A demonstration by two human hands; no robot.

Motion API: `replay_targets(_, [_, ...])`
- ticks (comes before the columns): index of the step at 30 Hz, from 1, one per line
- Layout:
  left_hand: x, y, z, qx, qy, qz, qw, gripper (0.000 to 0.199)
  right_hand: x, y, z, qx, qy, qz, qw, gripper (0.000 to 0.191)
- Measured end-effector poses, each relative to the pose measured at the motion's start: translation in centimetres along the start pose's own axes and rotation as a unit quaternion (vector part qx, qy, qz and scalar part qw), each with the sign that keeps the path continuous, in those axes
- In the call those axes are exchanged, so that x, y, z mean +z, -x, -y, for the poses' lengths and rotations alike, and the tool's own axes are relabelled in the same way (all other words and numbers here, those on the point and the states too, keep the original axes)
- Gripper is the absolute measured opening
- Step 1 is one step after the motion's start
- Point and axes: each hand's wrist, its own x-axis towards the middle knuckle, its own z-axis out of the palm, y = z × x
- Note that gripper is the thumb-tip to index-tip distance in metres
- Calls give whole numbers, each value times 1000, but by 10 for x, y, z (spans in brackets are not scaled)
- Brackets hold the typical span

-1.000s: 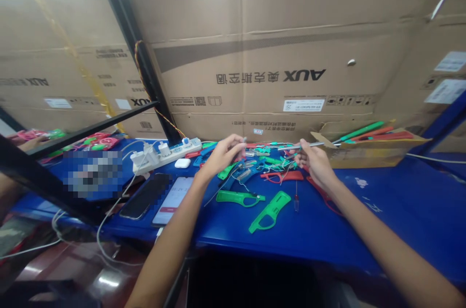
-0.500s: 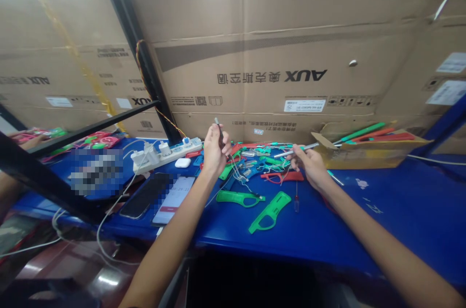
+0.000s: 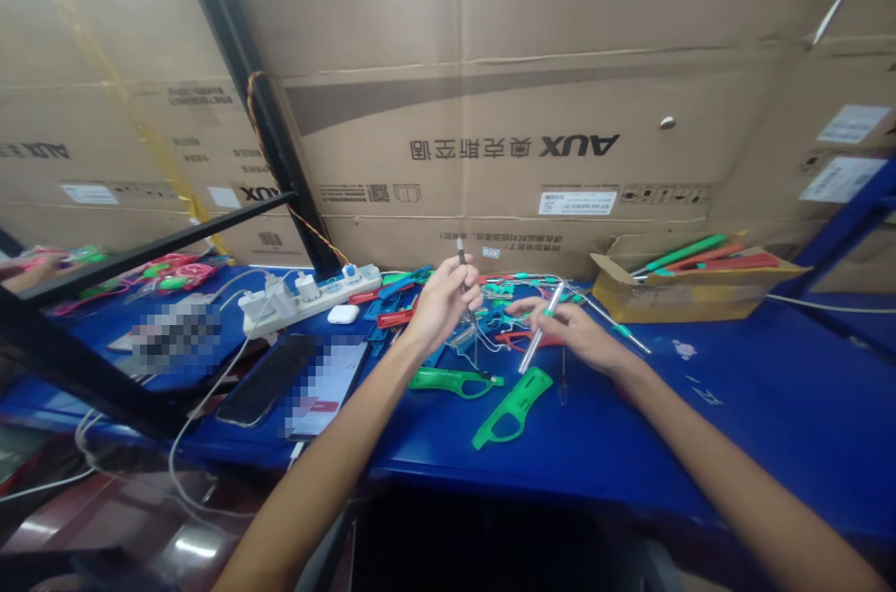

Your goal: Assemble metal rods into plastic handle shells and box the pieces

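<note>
Pinched upright in my left hand (image 3: 446,301) is a thin dark rod (image 3: 460,250) with a pale tip; thin white wires hang below it. My right hand (image 3: 580,335) is closed on a silver metal tube (image 3: 530,355), tilted with its lower end toward me. Two green plastic handle shells with loops lie in front on the blue table: one shell (image 3: 448,381) below my left hand, another shell (image 3: 514,410) below the tube. A small screwdriver (image 3: 564,394) lies beside them. Behind my hands is a pile of blue, red and green shells and wires, partly hidden.
A cardboard box (image 3: 693,298) with green and red sticks stands at the right back. To the left are a white power strip (image 3: 315,298), an earbud case (image 3: 343,315), a dark phone (image 3: 270,377) and a lit phone (image 3: 329,387). A black metal post (image 3: 231,78) rises at left.
My left hand has moved right with the rod. My right hand has drawn the tube left and turned it from nearly level to steeply tilted. The camera view has shifted slightly.
</note>
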Motion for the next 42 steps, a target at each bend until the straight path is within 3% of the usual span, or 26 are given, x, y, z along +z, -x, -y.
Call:
replay_targets(4, [5,2,9,2,6,2,1000,22,32,7,6,14,13,172,985,40])
replay_targets(6, [5,2,11,9,3,-1,1000,25,46,9,3,22,-21,203,979,37])
replay_targets(10, [-3,-1,12,22,-13,-10,1000,30,56,9,-3,27,-59,156,986,38])
replay_targets(17, [-9,-3,12,30,-54,-16,998,46,43,4,-9,31,-109,67,991,41])
replay_targets(29, [-15,-6,27,55,-135,-72,987,46,43,3,-9,53,-264,44,962,42])
replay_targets(42, [-11,-1,31,2,-99,6,995,55,32,-2,-5,70,-358,-55,930,37])
